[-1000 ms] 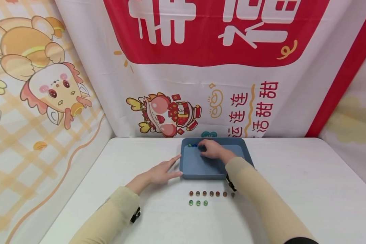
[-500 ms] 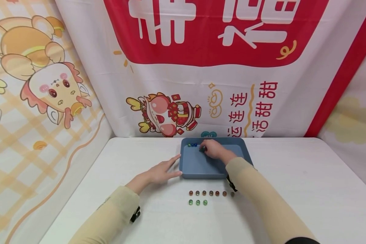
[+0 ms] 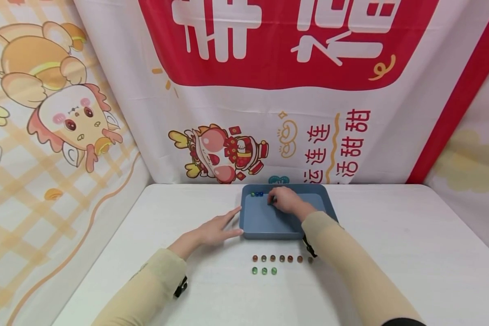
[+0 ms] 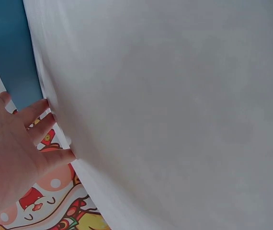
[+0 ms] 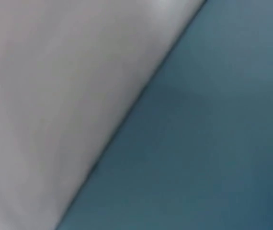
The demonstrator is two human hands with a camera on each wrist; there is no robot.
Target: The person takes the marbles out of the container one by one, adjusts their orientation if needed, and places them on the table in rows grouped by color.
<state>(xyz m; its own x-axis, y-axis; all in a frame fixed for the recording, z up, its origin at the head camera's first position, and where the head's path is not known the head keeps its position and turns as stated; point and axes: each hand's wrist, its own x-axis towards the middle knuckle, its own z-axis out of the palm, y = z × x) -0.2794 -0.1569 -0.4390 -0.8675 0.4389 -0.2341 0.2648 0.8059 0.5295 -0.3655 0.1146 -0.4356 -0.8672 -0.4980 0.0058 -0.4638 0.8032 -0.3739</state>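
Note:
In the head view, my right hand [image 3: 284, 199] is inside the blue-grey tray [image 3: 265, 235], fingers curled downward. A small dark round thing, seemingly a marble [image 3: 271, 201], shows partly at its fingertips; the rest is hidden. Just left of those fingers, a green marble [image 3: 252, 194] and blue marbles [image 3: 259, 194] line up along the tray's back wall. My left hand [image 3: 216, 230] has its fingers spread, with thumb and fingertip at the tray's left side. The left wrist view shows this hand [image 4: 12, 148] beside the tray wall [image 4: 14, 52]. No hand appears in the right wrist view.
In front of the tray on the white table [image 3: 212, 290] lies a row of several brownish and reddish marbles [image 3: 282, 258]. Nearer still are three green marbles [image 3: 264, 270]. A printed cloth [image 3: 236, 104] hangs behind the table. Right forearm passes over the tray's right front corner.
My right hand has drawn slightly away from the marbles at the tray's back wall, and its fingers now cover more of the dark thing. My left hand stays at the tray's side.

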